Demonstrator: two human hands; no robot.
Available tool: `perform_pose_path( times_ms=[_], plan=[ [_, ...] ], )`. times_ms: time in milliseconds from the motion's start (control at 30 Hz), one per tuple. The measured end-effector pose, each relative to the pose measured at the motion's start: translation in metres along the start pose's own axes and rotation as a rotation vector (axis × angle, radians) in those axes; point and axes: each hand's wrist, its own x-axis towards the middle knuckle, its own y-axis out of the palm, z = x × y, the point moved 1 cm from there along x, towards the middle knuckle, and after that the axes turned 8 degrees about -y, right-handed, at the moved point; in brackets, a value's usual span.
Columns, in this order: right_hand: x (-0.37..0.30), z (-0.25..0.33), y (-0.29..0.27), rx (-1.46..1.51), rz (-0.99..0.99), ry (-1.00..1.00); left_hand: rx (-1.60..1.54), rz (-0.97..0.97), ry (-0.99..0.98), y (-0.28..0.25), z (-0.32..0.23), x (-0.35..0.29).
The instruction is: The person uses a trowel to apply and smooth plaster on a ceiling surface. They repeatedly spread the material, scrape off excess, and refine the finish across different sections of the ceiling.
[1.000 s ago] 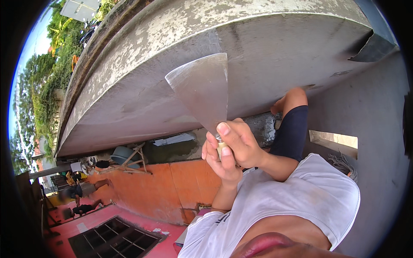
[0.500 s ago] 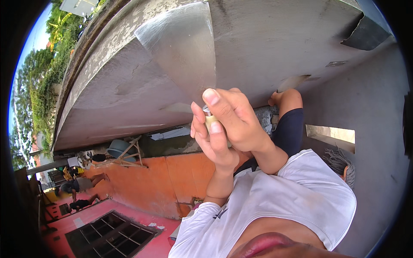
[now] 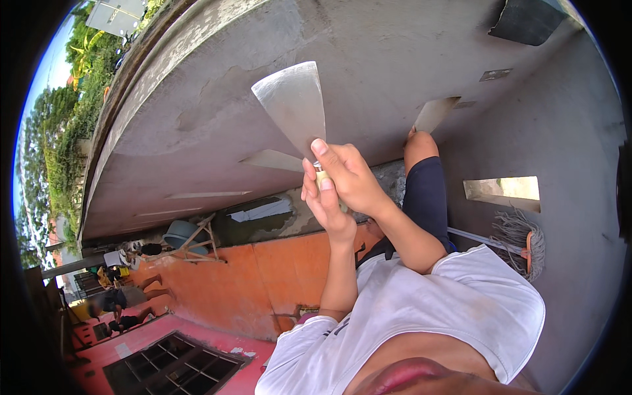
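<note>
A putty knife (image 3: 294,105) with a broad, flared metal blade and a pale handle is held up in front of my chest, blade upward. My left hand (image 3: 338,217) is closed around the handle, its thumb pressed along it. From the other side, my right hand (image 3: 357,181) grips the upper handle, with its thumb against the narrow base of the blade. Most of the handle is hidden by my fingers. The blade touches nothing else.
A grey plastered wall (image 3: 217,138) with slot openings curves across the top. A mop (image 3: 520,243) leans at right near another slot (image 3: 503,192). At left are an orange wall (image 3: 230,283), a grey-blue basin (image 3: 184,236) on a wooden stand, and two people (image 3: 125,299) farther off.
The putty knife and both hands have drawn away from the camera, so the blade looks smaller and its top edge lower. My view has shifted slightly; the grip looks much the same.
</note>
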Motion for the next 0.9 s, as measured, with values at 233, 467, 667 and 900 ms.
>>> perform_pose_path(
  times_ms=[233, 467, 667, 900],
  plan=[
    [0.011, 0.014, -0.001, 0.008, 0.043, -0.049, -0.194, 0.022, 0.025, 0.017, -0.024, 0.006],
    [0.02, 0.019, 0.009, 0.039, -0.116, -0.092, -0.132, 0.071, 0.062, 0.009, -0.011, 0.015],
    [0.027, 0.012, -0.011, -0.093, -0.019, -0.023, -0.166, 0.065, 0.044, 0.019, -0.003, 0.019],
    [0.031, 0.025, -0.018, -0.108, -0.006, 0.01, -0.163, -0.025, 0.075, 0.044, -0.008, 0.012]
  ],
)
